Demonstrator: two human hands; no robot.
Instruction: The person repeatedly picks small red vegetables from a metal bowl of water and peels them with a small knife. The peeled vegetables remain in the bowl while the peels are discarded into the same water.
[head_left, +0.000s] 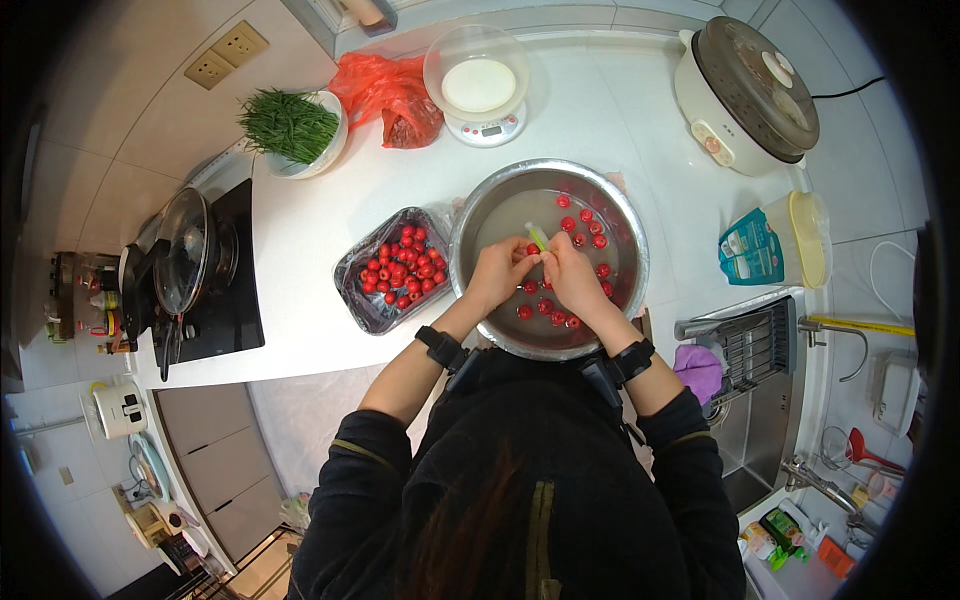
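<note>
Over a large stainless steel basin (635, 225) of water, my left hand (501, 271) pinches a small red fruit (532, 249), which looks like a hawthorn berry. My right hand (571, 271) grips a slim light-green tool (537, 237) with a clear end, held against that fruit. Several more red fruits (568, 223) lie in the water, mostly on the basin's right side. Left of the basin, a black plastic-lined tray (352, 300) holds many red fruits (409, 262). The tool's lower part is hidden by my fingers.
Behind the basin are a kitchen scale (491, 129) with a clear bowl, a red plastic bag (390, 90) and a bowl of green chives (292, 127). An electric cooker (720, 112) stands back right. A sink (757, 442) lies right, a black cooktop (232, 300) with pans left.
</note>
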